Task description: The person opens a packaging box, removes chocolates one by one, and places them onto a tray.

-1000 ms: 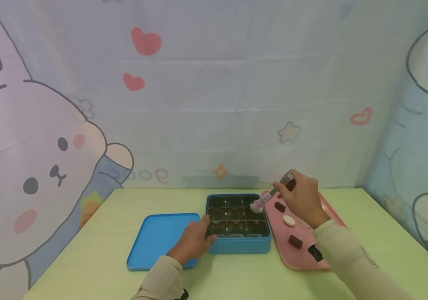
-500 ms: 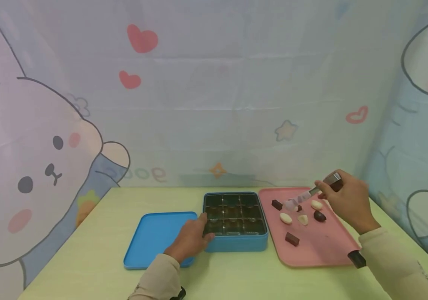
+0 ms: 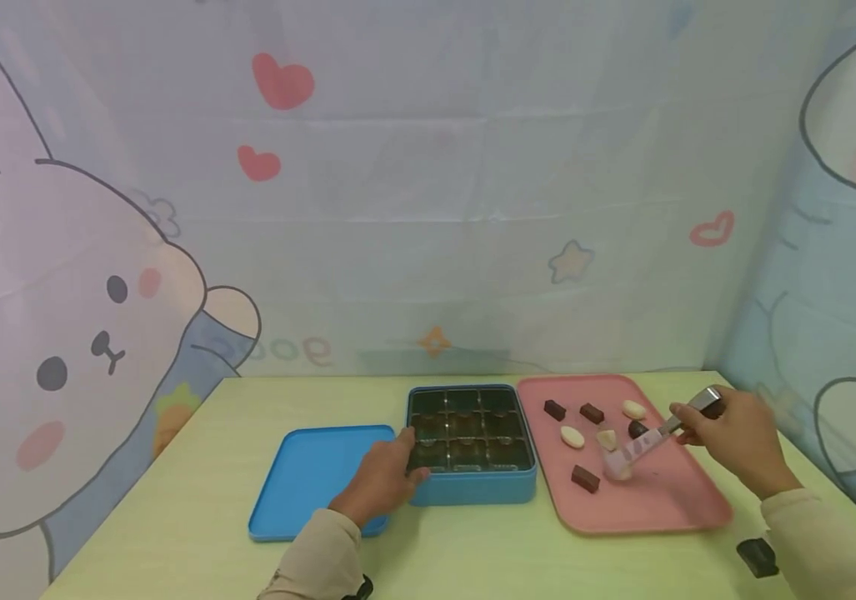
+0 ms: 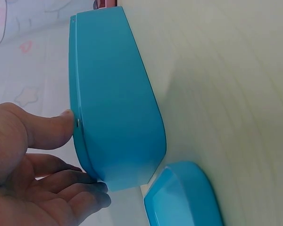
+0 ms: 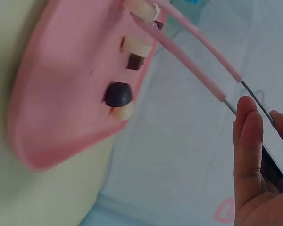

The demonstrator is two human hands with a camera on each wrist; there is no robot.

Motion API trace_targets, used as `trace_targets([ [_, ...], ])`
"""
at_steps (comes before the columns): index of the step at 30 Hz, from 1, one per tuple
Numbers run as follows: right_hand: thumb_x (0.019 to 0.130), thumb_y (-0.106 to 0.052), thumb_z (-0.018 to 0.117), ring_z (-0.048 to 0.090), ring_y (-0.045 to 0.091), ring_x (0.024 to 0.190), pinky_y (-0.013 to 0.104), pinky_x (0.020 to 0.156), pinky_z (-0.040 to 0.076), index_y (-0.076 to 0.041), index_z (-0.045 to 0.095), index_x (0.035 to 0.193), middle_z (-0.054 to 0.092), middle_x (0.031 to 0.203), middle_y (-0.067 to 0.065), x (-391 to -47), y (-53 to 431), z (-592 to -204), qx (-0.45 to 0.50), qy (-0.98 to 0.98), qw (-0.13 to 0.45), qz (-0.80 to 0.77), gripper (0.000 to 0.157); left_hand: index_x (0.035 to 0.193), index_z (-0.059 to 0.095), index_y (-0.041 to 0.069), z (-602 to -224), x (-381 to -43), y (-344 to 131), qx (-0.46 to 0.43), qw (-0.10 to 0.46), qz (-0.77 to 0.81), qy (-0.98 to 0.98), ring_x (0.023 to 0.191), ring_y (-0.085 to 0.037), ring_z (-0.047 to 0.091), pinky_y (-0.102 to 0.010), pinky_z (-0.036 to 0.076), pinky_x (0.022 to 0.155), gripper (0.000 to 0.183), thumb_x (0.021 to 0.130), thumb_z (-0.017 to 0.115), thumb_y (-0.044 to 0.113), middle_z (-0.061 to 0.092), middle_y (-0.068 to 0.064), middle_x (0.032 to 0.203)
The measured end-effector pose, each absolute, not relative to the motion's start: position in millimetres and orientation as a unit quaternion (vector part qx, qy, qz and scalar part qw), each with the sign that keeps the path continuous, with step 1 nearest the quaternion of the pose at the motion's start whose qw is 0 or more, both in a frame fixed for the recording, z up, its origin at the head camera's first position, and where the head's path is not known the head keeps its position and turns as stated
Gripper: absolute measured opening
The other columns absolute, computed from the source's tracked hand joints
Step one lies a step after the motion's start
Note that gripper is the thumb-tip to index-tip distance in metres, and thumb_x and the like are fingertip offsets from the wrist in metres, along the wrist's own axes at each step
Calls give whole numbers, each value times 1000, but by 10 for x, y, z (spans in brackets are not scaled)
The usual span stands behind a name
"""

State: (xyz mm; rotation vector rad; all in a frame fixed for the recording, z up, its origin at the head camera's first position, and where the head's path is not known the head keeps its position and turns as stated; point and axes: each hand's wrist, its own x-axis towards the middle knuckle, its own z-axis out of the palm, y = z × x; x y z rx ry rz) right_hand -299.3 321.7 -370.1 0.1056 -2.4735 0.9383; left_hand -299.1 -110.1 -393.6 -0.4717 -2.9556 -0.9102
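In the head view my right hand (image 3: 746, 437) holds metal tongs with pink, see-through tips (image 3: 626, 454), slanting down over the pink tray (image 3: 668, 504). A white chocolate piece (image 5: 139, 7) lies at the tips in the right wrist view. Brown chocolate bars (image 3: 585, 478), pale oval pieces (image 3: 572, 437) and a dark rounded one (image 5: 119, 94) are spread around it. My left hand (image 3: 381, 482) grips the front left corner of a blue box (image 3: 473, 489). Its thumb (image 4: 49, 129) presses the rim while the fingers lie along the side. Dark divided compartments (image 3: 467, 427) fill the box's inside.
A blue lid (image 3: 315, 479) lies on the table left of the box, partly behind my left hand. The tray stands right beside the box's right wall. Behind the pale yellow-green table (image 3: 172, 492) hangs a printed cloth (image 3: 428, 208).
The tongs have gone from over the box's right side, with a white piece at their tips, across the tray to its front middle. My left hand stays at the box corner.
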Motion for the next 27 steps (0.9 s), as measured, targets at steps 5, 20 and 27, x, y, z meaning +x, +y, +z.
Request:
trace_targets([
  [5,98,-22,66,69,0,55,16,57,57,11,63,97,74,69,7,-3031,3318,-3772,3,-897,187,399,33,152,34,-8,-3940,-2983,-1105,-149,8,-294,-944,140,-50,43,-62,45,107,69,98,67,18,46,-29,151],
  [20,99,-30,66,69,-3,56,11,58,54,9,63,98,75,69,6,-3031,3379,-3741,-6,-900,197,388,40,151,34,-11,-3932,-2956,-1111,-162,11,-293,-942,136,-50,46,-61,48,103,68,98,66,16,48,-32,148],
  [27,98,-29,66,68,-5,55,11,57,53,9,65,97,75,71,11,-3049,3369,-3710,1,-902,215,373,38,151,34,-11,-3933,-2953,-1118,-165,12,-297,-940,138,-51,45,-62,47,105,67,98,66,16,47,-31,149],
])
